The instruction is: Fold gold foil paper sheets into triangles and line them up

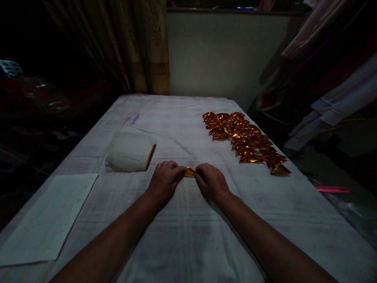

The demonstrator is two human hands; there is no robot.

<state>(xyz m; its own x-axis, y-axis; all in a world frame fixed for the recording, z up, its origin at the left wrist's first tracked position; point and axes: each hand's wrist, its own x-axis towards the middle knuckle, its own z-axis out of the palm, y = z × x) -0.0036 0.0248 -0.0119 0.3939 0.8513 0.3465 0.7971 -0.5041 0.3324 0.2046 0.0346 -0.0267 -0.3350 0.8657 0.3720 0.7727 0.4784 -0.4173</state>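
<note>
Between my two hands, just above or on the table cloth, is a small piece of shiny gold foil paper (189, 172). My left hand (166, 177) pinches its left end, thumb and fingers pressed together. Its right end is gripped by my right hand (211, 180), the fingers curled; part of the foil is hidden by the fingertips. Left of my hands lies a pale, thick stack of paper (129, 152) with a gold edge along its right side. Rows of folded gold foil pieces (244, 135) sit at the right of the table.
A white sheet of paper (48, 218) lies at the table's left edge. The table (188, 239) wears a pale checked cloth. Beyond it are a curtain (144, 47) and a wall (218, 55). Clothes (347, 94) hang at the right, above a pink handle (332, 189).
</note>
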